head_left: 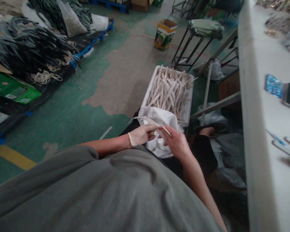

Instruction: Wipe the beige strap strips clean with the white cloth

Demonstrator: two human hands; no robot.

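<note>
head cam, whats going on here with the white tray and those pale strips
A person in a grey shirt holds one pale strip between both hands over their lap. The left hand wears a light glove; the right hand is bare. Under the hands lies a crumpled white bag, and just beyond it sits the white tray, piled with more strips. A long table runs along the right.
</note>
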